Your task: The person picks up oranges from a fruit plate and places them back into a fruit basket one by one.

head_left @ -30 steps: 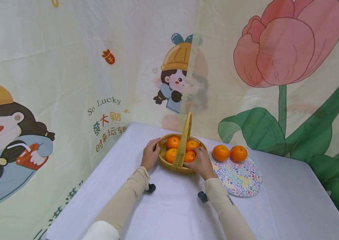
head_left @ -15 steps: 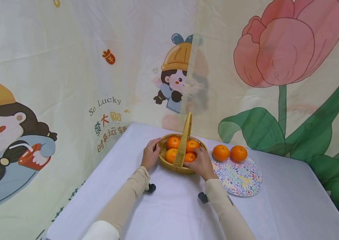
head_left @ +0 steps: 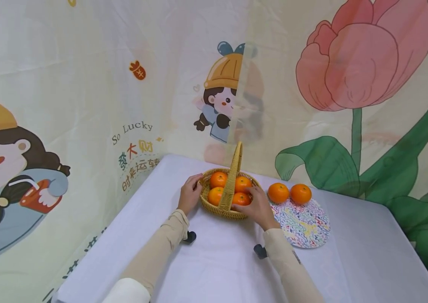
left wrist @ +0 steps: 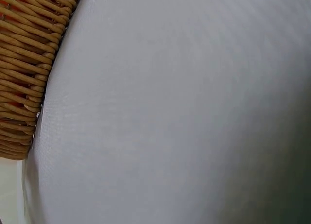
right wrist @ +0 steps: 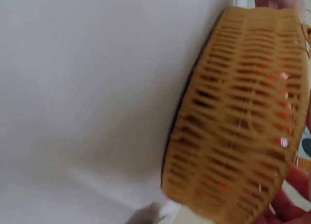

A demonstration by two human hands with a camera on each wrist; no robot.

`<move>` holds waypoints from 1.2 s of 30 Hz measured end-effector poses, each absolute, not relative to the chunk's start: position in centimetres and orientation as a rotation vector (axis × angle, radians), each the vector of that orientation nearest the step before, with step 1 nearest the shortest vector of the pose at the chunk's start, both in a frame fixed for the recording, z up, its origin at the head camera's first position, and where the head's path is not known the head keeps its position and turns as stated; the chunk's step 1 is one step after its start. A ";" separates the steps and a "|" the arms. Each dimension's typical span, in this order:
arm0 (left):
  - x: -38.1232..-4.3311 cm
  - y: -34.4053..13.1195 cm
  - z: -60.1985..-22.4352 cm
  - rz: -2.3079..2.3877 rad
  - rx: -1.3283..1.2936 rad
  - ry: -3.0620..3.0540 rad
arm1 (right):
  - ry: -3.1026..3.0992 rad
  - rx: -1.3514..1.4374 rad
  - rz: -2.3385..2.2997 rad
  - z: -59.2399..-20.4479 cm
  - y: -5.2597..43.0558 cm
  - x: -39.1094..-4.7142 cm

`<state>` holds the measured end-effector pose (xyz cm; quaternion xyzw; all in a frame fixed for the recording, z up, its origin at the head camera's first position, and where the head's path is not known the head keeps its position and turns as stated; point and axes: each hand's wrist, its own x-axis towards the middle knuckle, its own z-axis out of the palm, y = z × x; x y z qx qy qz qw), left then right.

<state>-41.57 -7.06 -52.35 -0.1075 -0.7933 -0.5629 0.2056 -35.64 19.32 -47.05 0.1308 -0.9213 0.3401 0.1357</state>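
Observation:
A wicker basket (head_left: 214,208) with a tall arched handle stands on the white-covered table, several oranges inside. My left hand (head_left: 190,194) grips its left rim. At the basket's front right, my right hand (head_left: 261,209) has thumb and fingers spread apart around the front-right orange (head_left: 241,198), whose top shows between them. Behind it lies another orange (head_left: 242,183), partly covered by the fingers. The left wrist view catches only the side of the basket (left wrist: 24,73). Orange skin shows through the weave of the basket (right wrist: 233,112) in the right wrist view.
To the right of the basket lies a round plate (head_left: 306,227) with a colourful speckled pattern. An orange (head_left: 278,193) and a second orange (head_left: 301,194) sit at its far edge. Printed cloth walls (head_left: 183,84) rise behind and left of the table.
My right hand and forearm have shifted slightly to the right, and more of the front-right orange shows. The left hand and the basket stay in place.

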 end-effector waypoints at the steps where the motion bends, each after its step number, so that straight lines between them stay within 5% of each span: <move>1: -41.5 -7.0 -52.3 -1.574 -0.292 -2.209 | -2.643 0.394 1.007 -47.0 19.7 -35.5; 21: -41.4 -7.1 -52.2 -1.587 -0.314 -2.189 | -2.379 -0.086 1.102 -46.5 31.8 -34.1; 36: -41.3 -6.9 -52.0 -1.601 -0.292 -2.197 | -2.420 -0.316 1.271 -47.5 35.5 -36.2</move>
